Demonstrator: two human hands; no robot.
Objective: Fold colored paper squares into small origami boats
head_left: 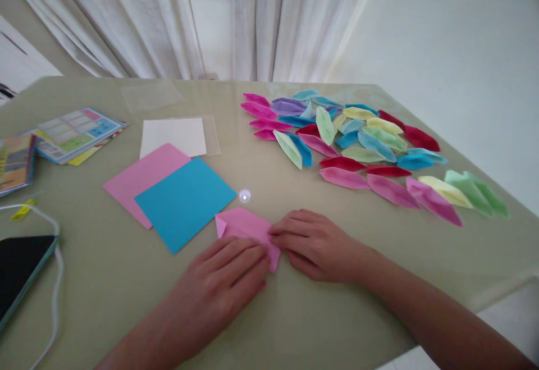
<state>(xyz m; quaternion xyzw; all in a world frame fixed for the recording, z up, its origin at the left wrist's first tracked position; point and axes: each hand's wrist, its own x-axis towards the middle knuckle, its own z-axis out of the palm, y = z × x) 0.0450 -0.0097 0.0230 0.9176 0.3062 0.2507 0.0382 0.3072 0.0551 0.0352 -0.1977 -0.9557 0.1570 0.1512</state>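
Note:
A partly folded pink paper (244, 225) lies on the green table (109, 280) near its front edge. My left hand (219, 283) lies flat on the paper's near part, fingers stretched out and pressing it down. My right hand (314, 243) rests at the paper's right end, its fingertips pressed onto the fold. A blue sheet (185, 201) and a pink sheet (141, 179) lie flat just left of the folded paper. Several finished folded paper boats (357, 145) in many colours are spread at the back right.
A white sheet (173, 136) in a clear sleeve lies behind the coloured sheets. Printed cards (73, 133) are stacked at the left. A dark phone (21, 272) with a white cable (56, 280) sits at the front left edge. Curtains (168, 22) hang behind the table.

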